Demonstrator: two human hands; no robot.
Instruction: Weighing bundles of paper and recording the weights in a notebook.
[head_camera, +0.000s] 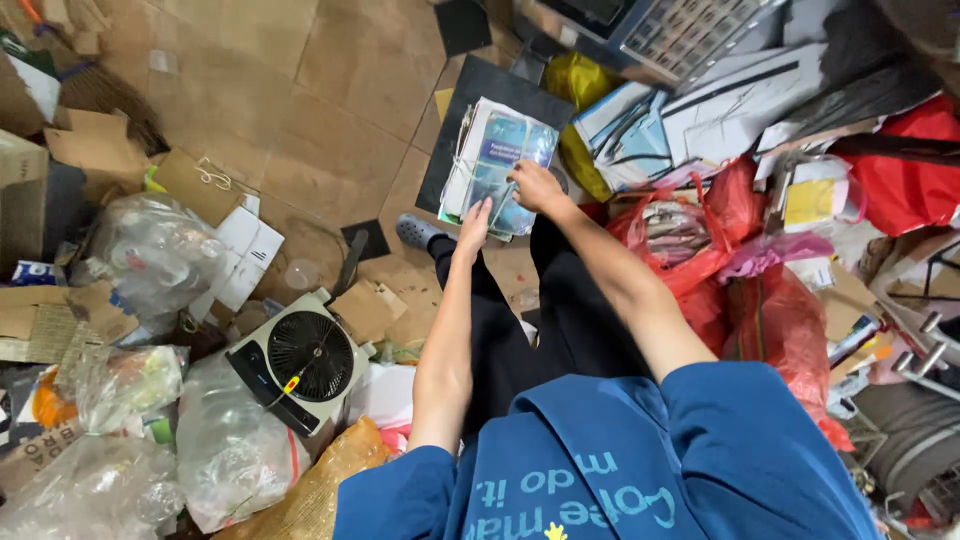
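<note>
Both my hands reach down to a string-tied bundle of booklets on the floor ahead. My left hand lies flat, fingers straight, on its near edge; my right hand curls around the string, best pulled firmly, keeping the stack square.

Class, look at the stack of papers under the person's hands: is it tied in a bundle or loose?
Tied: string crosses the stack of papers, under the left hand and right hand.

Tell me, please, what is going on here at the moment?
A person in a blue shirt bends over a tied bundle of papers lying on a dark board on the floor. The left hand rests on the bundle's near edge, and the right hand grips its string. A small fan, clear bags and red bags lie around.
</note>
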